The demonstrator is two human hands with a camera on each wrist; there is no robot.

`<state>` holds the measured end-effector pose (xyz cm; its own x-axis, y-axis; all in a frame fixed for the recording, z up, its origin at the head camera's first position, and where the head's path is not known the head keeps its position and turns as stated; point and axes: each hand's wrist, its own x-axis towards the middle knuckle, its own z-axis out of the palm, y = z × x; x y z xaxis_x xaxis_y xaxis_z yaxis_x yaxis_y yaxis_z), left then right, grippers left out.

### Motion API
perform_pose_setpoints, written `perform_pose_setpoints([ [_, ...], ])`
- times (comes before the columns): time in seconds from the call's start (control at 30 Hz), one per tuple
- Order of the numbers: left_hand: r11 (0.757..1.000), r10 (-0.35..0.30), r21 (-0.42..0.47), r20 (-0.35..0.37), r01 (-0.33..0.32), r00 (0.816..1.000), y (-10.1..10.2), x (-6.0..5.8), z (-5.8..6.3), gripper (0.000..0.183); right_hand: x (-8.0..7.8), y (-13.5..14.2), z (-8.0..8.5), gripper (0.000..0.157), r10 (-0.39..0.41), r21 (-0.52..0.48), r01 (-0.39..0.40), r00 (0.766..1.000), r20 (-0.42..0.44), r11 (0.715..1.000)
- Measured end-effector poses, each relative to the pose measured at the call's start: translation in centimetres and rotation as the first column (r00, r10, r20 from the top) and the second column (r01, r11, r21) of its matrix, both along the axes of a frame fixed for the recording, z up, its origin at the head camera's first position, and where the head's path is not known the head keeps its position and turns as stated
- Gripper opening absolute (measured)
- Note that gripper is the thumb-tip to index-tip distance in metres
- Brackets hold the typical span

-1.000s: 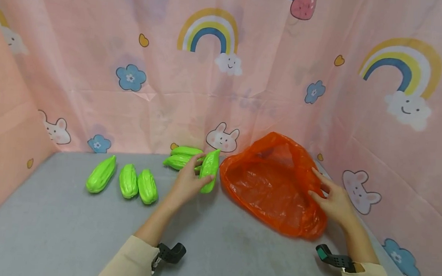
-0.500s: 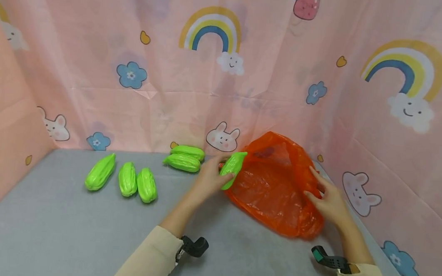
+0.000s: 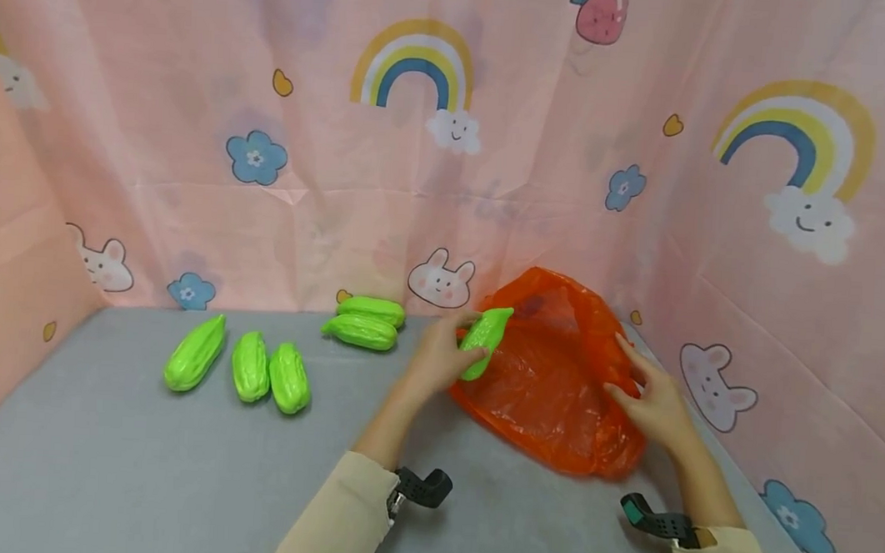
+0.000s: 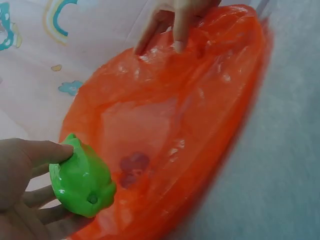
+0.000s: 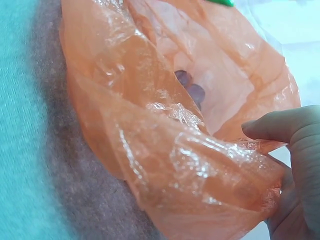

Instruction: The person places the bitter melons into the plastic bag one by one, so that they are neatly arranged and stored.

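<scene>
A person's left hand (image 3: 438, 356) grips a bright green, ridged, glossy vegetable-shaped piece (image 3: 486, 343), its thumb on one side and fingers curled round the other, spread only as wide as the piece itself. The held piece tilts with its pointed tip up and away from the palm, in front of the near rim of a crumpled, translucent orange-red plastic bag (image 3: 549, 399); whether it touches the film is hard to tell.

The right hand (image 3: 657, 400) pinches the bag's opposite edge, thumb and forefinger parted with a fold of film between them. The bag's mouth gapes between the two hands, and a dark, rounded patch (image 4: 134, 169) shows through its film.

Just beyond the left hand, two matching green pieces (image 3: 362, 331) lie side by side on a grey tabletop (image 3: 139, 478). Farther out to that hand's left rest three more green pieces (image 3: 251, 367), two close together and one slightly apart. Beige sleeves (image 3: 336, 513) and black wrist-worn devices (image 3: 426, 487) sit behind both hands. Beyond them hangs a pink fabric backdrop (image 3: 330, 137) printed with rainbows, smiling clouds, rabbits and blue flowers.
</scene>
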<state>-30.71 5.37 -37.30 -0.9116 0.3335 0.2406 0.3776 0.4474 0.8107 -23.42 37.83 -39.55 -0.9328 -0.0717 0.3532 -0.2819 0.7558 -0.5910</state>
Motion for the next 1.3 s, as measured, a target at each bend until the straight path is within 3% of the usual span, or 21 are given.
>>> perform_pose_setpoints([
  [0.13,1.000,-0.019,-0.021,-0.021,0.019,1.000,0.4,0.0,-0.4,0.055,0.2,0.0,-0.4,0.077,-0.009,0.008,0.009,1.000,-0.010,1.000],
  [0.33,0.999,-0.039,-0.036,-0.060,0.037,0.997,1.2,0.8,0.3,0.055,0.0,-0.1,0.0,0.078,-0.018,0.023,0.018,1.000,0.011,1.000],
  [0.53,0.997,-0.078,-0.031,-0.023,0.077,0.997,2.5,1.7,0.1,0.054,-0.1,-0.4,0.3,0.076,-0.015,0.031,0.015,1.000,0.011,0.999],
  [0.8,0.981,-0.178,0.093,0.064,0.172,0.982,4.8,3.0,-1.7,0.051,0.4,-0.4,0.6,0.077,-0.040,0.000,0.040,0.997,0.058,0.999],
  [0.93,0.966,-0.216,0.168,0.098,0.197,0.972,5.8,3.2,-2.0,0.049,0.3,-0.2,0.6,0.077,-0.047,0.005,0.046,0.997,0.054,0.999],
  [1.3,0.980,-0.161,0.135,0.128,0.143,0.979,9.6,4.5,-2.2,0.046,0.2,-0.1,0.5,0.074,-0.034,0.016,0.034,0.999,0.011,0.999],
])
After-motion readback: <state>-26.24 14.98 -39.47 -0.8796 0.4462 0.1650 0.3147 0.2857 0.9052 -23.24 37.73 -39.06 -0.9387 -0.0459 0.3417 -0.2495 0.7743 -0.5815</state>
